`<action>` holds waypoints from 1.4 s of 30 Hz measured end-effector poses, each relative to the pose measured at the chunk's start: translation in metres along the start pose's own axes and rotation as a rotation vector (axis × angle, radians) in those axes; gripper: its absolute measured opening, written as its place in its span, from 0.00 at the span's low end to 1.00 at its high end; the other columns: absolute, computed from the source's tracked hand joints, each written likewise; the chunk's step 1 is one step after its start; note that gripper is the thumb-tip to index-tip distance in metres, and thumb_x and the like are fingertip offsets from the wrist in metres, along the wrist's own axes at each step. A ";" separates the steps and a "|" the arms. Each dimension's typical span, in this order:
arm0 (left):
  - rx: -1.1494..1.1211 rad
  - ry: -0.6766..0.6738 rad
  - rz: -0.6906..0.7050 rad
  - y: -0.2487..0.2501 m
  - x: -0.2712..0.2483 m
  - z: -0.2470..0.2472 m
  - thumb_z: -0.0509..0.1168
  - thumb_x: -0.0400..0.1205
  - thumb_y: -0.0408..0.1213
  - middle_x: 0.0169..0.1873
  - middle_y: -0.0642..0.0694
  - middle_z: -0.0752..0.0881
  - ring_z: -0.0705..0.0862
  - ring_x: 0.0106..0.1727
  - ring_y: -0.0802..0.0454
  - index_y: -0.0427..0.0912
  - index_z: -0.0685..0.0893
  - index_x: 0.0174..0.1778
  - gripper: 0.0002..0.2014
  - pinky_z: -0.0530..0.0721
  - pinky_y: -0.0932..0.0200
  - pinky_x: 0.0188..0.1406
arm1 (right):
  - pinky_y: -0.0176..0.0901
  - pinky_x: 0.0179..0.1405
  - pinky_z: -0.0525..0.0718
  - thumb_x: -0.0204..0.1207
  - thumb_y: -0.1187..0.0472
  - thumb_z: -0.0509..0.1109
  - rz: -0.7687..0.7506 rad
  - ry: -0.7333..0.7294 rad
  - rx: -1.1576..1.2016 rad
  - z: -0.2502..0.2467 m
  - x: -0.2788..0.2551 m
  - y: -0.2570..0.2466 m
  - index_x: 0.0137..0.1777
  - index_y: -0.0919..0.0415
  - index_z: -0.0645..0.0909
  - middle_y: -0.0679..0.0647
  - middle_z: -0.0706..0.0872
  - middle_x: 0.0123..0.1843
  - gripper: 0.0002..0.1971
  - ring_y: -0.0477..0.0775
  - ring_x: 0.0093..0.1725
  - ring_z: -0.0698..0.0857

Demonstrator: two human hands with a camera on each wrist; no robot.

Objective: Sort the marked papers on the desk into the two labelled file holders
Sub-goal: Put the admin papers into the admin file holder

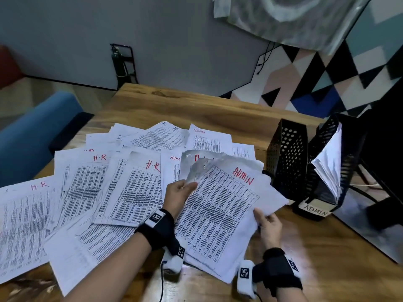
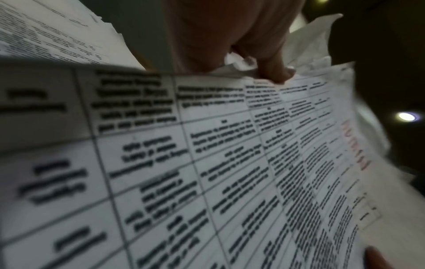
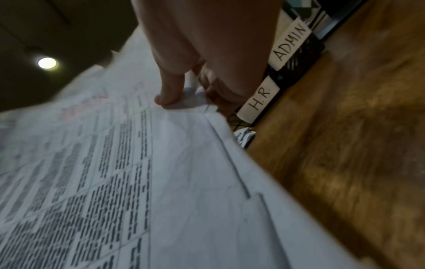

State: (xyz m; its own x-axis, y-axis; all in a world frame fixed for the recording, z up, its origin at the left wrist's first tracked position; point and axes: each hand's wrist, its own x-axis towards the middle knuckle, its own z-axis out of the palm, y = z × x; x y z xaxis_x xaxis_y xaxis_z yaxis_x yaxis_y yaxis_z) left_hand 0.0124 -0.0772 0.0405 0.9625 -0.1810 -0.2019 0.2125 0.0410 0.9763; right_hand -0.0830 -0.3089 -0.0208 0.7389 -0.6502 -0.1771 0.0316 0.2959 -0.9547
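Observation:
A stack of printed sheets marked ADMIN in red is lifted off the desk between both hands. My left hand pinches its left edge; the thumb lies on top of the ADMIN sheets. My right hand pinches the right edge, thumb on top of the ADMIN sheets. Many more sheets marked H.R or ADMIN lie fanned over the desk. Two black mesh file holders stand at the right: the nearer-left H.R holder and the ADMIN holder, which has papers in it.
The wooden desk has bare room behind the papers and at the front right. A dark monitor or panel and cables sit right of the holders. A blue seat stands left of the desk.

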 end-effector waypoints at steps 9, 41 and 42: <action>-0.148 0.103 -0.052 -0.002 -0.013 -0.015 0.65 0.79 0.39 0.62 0.39 0.83 0.80 0.62 0.48 0.35 0.81 0.57 0.14 0.68 0.44 0.75 | 0.30 0.27 0.86 0.76 0.73 0.64 0.056 0.051 0.078 -0.032 -0.003 0.003 0.39 0.58 0.75 0.49 0.89 0.33 0.09 0.38 0.28 0.87; -0.084 0.036 -0.106 -0.004 -0.014 -0.008 0.59 0.83 0.38 0.45 0.54 0.87 0.83 0.49 0.66 0.39 0.85 0.50 0.11 0.75 0.58 0.63 | 0.33 0.49 0.87 0.47 0.42 0.84 0.071 -0.155 0.043 0.001 0.001 0.011 0.42 0.56 0.82 0.54 0.88 0.46 0.27 0.49 0.48 0.86; -0.078 0.038 -0.091 -0.002 -0.014 -0.007 0.59 0.83 0.38 0.51 0.49 0.87 0.83 0.55 0.60 0.37 0.85 0.52 0.11 0.73 0.54 0.68 | 0.35 0.52 0.86 0.51 0.44 0.83 0.064 -0.162 0.042 0.001 0.002 0.009 0.42 0.55 0.83 0.56 0.88 0.49 0.23 0.51 0.52 0.85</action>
State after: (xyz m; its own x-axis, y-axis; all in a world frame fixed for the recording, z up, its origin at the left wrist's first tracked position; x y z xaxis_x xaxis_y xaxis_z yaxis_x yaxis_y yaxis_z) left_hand 0.0001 -0.0679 0.0410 0.9441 -0.1504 -0.2932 0.3100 0.1031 0.9451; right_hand -0.0803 -0.3063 -0.0297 0.8387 -0.5090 -0.1935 0.0066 0.3648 -0.9311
